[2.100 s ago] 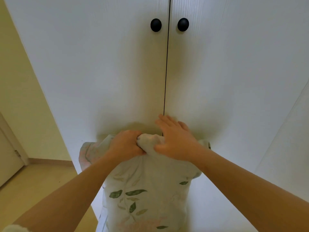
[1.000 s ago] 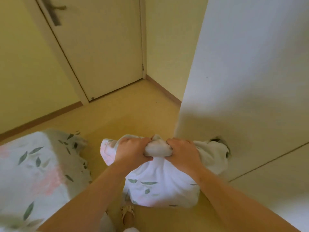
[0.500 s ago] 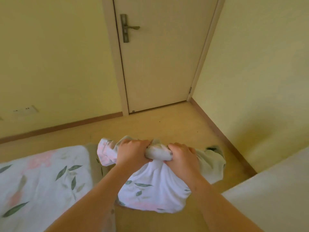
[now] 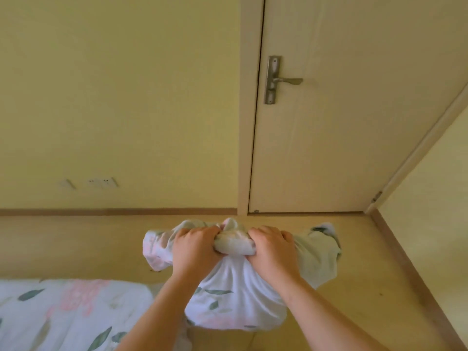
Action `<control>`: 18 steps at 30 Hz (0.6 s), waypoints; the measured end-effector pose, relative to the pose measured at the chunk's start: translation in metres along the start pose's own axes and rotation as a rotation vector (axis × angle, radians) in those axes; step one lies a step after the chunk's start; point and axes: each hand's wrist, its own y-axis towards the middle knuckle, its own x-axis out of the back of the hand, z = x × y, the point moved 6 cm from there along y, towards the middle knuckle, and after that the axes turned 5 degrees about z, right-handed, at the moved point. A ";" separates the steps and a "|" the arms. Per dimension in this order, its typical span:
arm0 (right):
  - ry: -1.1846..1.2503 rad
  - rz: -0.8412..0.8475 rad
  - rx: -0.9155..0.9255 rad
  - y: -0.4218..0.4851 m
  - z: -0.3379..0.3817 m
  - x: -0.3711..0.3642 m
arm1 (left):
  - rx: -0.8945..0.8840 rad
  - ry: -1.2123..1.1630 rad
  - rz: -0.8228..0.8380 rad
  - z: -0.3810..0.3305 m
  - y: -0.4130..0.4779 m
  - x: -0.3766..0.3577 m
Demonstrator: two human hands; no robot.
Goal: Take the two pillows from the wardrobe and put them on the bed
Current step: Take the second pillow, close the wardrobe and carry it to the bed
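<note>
A white pillow (image 4: 235,300) printed with green leaves and pink blotches hangs in front of me above the floor. My left hand (image 4: 193,249) and my right hand (image 4: 274,252) both clench its bunched top edge, side by side. The bed (image 4: 63,315), covered in the same leaf-print fabric, fills the lower left corner, its edge just left of the hanging pillow. The wardrobe and any second pillow are out of view.
A closed cream door (image 4: 342,122) with a metal lever handle (image 4: 281,81) stands ahead on the right. Yellow walls meet at the right corner. A wall socket plate (image 4: 101,183) sits low on the left wall. Wooden floor (image 4: 76,244) runs between bed and wall.
My view has swung left, away from the white wardrobe, past the corner to the door and the bed. The pillow stays gripped in both hands and has come closer to the bed's edge.
</note>
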 end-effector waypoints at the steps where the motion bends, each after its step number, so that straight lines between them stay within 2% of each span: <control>1: 0.013 0.016 0.037 0.025 0.000 -0.001 | 0.044 0.003 -0.003 0.009 0.019 -0.002; 4: 0.032 0.060 0.123 0.089 0.013 -0.009 | 0.194 -0.006 0.040 0.045 0.059 -0.010; 11: 0.026 0.153 0.308 0.223 0.074 -0.044 | 0.417 -0.050 -0.041 0.136 0.125 -0.010; 18: 0.017 0.238 0.505 0.346 0.178 -0.078 | 0.670 -0.175 -0.097 0.255 0.182 -0.001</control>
